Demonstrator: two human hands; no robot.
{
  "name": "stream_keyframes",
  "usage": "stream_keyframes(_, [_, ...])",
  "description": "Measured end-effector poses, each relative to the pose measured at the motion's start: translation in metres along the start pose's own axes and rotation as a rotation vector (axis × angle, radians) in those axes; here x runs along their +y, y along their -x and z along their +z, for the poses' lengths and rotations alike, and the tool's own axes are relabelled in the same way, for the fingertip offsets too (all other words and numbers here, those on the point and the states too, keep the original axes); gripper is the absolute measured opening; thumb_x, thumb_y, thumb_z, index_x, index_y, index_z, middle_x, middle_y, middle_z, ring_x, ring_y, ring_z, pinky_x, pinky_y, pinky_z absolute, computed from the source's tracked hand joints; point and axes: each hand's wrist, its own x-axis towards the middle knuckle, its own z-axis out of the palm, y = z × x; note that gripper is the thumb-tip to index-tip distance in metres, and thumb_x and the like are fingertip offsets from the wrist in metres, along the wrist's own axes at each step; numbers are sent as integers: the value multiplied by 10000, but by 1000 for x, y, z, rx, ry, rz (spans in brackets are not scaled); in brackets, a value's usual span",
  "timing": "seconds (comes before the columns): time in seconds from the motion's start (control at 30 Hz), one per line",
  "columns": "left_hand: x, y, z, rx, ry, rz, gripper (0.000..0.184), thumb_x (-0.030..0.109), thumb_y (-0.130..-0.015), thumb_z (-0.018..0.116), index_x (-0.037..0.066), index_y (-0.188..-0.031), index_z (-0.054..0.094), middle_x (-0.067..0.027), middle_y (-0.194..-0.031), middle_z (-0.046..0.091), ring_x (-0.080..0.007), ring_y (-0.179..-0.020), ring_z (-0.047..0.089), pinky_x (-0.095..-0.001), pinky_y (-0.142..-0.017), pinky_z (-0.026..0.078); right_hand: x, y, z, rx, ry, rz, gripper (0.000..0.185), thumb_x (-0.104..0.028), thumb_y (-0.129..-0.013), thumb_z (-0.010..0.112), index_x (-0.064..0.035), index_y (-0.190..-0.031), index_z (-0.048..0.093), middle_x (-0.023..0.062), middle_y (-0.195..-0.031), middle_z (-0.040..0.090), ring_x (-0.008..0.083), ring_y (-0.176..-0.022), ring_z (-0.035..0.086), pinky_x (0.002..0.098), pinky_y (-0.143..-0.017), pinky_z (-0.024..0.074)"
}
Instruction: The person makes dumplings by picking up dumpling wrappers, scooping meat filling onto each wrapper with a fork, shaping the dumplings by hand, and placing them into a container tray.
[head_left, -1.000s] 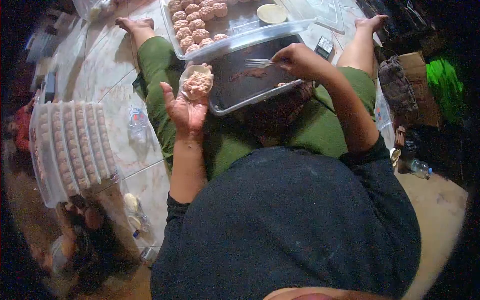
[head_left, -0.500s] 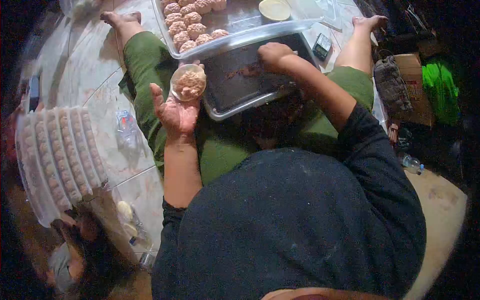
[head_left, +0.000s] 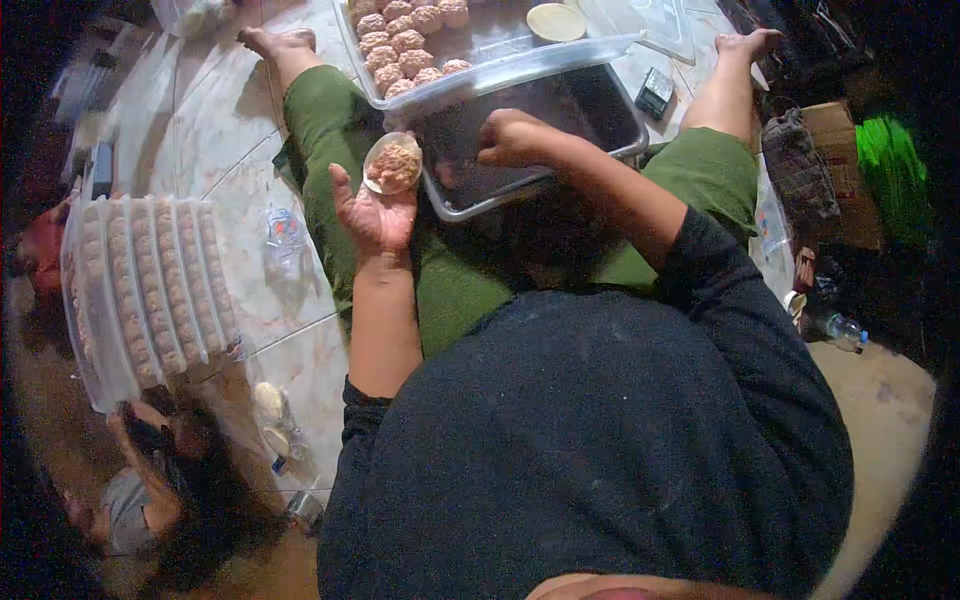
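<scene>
On the left hand's (head_left: 378, 215) upturned fingers, thumb held wide, a round wrapper (head_left: 374, 178) topped with minced meat (head_left: 396, 167) was supported. The right hand (head_left: 515, 138) was curled above the dark tray (head_left: 600, 100); whether anything was gripped could not be told. Beyond, meat balls (head_left: 408, 42) were arranged in a clear box (head_left: 500, 75).
</scene>
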Motion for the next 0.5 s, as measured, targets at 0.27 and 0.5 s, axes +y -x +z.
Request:
stream_keyframes(0.27, [-14, 0, 0, -133, 77, 104, 666, 460, -801, 542, -47, -1207, 395, -199, -1212, 454, -307, -1105, 465, -420, -956, 378, 12, 72, -40, 295, -598, -125, 215, -142, -785, 602, 15, -925, 648, -10, -696, 591, 52, -580, 481, 190, -506, 373])
stream_keyframes(0.5, [-86, 21, 86, -235, -83, -89, 753, 516, -814, 493, -8, -1310, 277, -196, -1294, 374, -310, -1155, 418, -434, -971, 350, -33, 119, -47, 596, -452, -307, 181, -79, -832, 562, -22, -992, 625, 28, -866, 632, 51, -735, 535, 206, -651, 455])
